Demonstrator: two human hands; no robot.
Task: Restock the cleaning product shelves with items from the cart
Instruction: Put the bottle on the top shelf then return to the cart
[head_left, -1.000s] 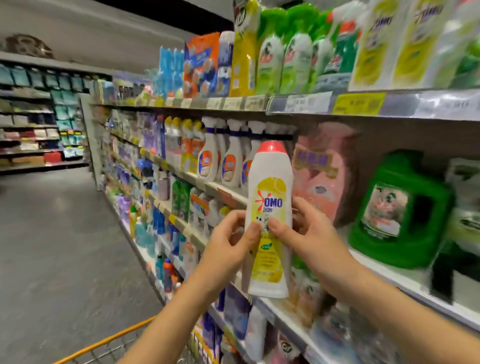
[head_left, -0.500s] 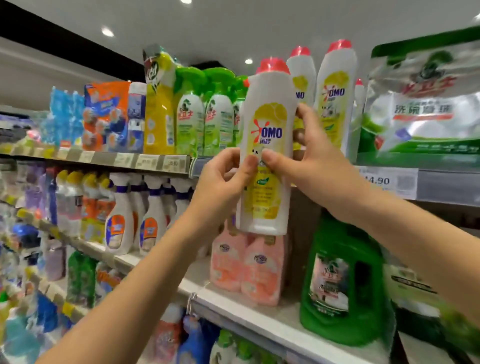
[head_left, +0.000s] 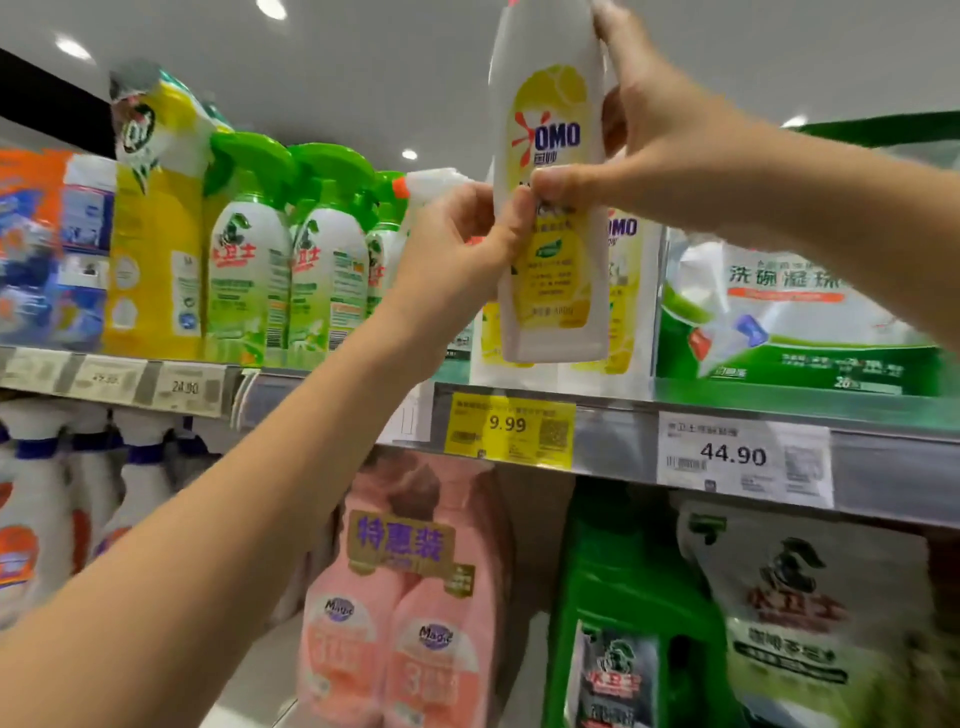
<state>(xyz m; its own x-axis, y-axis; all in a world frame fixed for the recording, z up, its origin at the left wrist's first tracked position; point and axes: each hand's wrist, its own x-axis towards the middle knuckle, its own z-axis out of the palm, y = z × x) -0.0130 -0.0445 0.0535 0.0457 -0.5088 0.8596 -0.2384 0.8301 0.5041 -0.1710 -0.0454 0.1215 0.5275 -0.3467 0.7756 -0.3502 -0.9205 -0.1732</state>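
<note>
At the upper centre of the frame, both my arms stretch upward. My left hand (head_left: 457, 249) pinches the OMO bottle (head_left: 550, 208) at its label, and my right hand (head_left: 660, 150) clasps its upper side. The bottle stands upright, long axis vertical, cap end up, just above the top shelf (head_left: 613, 439) edge.
</note>
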